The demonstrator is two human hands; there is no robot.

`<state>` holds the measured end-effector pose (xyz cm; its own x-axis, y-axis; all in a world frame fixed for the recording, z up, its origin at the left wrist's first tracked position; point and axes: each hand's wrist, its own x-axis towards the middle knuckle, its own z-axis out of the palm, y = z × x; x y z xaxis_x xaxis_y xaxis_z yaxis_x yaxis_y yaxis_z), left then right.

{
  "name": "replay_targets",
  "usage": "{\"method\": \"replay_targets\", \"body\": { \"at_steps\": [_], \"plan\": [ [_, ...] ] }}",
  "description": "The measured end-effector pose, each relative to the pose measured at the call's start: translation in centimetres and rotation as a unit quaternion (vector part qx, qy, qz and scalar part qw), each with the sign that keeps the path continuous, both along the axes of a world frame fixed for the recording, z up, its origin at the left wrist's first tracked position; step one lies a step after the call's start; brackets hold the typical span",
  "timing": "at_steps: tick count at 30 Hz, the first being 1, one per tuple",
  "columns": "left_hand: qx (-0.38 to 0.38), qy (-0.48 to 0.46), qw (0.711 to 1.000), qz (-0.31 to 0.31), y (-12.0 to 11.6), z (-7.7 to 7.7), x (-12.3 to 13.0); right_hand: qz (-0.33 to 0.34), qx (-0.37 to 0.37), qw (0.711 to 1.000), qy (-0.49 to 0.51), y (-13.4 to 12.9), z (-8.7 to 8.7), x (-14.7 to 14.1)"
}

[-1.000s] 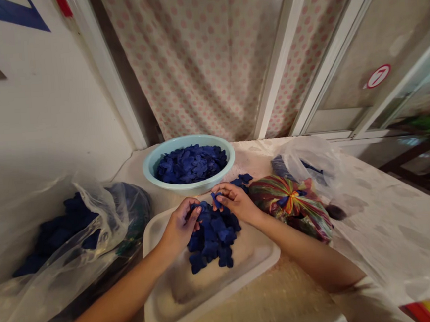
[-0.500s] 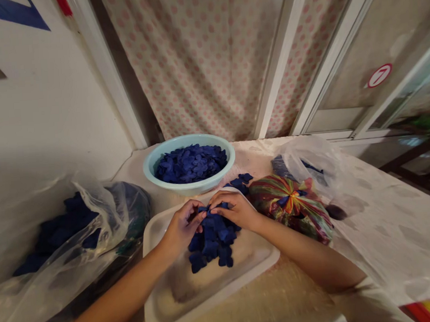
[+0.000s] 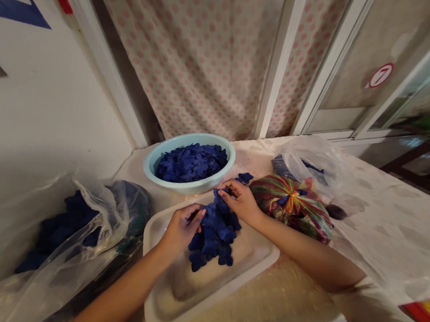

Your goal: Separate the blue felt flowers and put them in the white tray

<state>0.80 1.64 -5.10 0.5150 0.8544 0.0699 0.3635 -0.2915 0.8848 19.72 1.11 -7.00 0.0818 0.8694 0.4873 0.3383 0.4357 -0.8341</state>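
A heap of dark blue, petal-shaped cut pieces [image 3: 216, 235] lies in a white plastic tray [image 3: 225, 290]. My left hand [image 3: 183, 228] rests at the heap's left edge, its curled fingers over the pieces. Whether it holds one is hidden. My right hand [image 3: 239, 201] sits at the heap's far end, with thumb and fingers pinched on a blue piece at the top. A light blue plastic basin [image 3: 190, 186] full of similar pieces [image 3: 191, 163] stands just beyond the tray.
A few loose blue pieces [image 3: 244, 178] lie on the table beyond my right hand. A striped, tied bundle [image 3: 291, 207] sits to the right of the tray. Clear plastic bags holding blue material lie at left [image 3: 57, 233] and far right [image 3: 308, 166].
My hands have moved apart from their close position over the heap. The right hand has shifted toward the far end of the heap, and the left has stayed near the heap's left edge.
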Motion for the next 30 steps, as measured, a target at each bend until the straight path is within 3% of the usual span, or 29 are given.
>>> {"method": "replay_targets", "body": {
  "at_steps": [4, 9, 15, 21, 26, 30],
  "plan": [
    [0.006, 0.007, 1.000, -0.001, 0.1, -0.3, 0.0, 0.062, -0.026, 0.997, -0.048, -0.1, 0.4, -0.1],
    [0.003, 0.009, 1.000, 0.002, 0.1, -0.5, 0.1, 0.136, 0.003, 0.986, -0.097, -0.7, 1.4, -0.4],
    [-0.009, -0.006, 1.000, 0.006, 0.2, -0.8, 0.0, 0.114, -0.023, 0.989, -0.091, -0.3, 0.8, -0.3],
    [-0.088, -0.045, 0.995, -0.031, 0.0, -0.5, 0.5, 0.106, -0.041, 0.986, -0.125, -0.4, 0.9, -0.3],
    [-0.101, -0.055, 0.992, -0.044, -0.2, -0.1, 0.6, 0.132, -0.066, 0.980, -0.135, -0.7, 0.9, -0.4],
    [-0.085, -0.046, 0.993, -0.071, -0.4, 0.0, 0.4, 0.196, -0.091, 0.972, -0.095, -0.9, 0.9, -0.5]
  ]
}}
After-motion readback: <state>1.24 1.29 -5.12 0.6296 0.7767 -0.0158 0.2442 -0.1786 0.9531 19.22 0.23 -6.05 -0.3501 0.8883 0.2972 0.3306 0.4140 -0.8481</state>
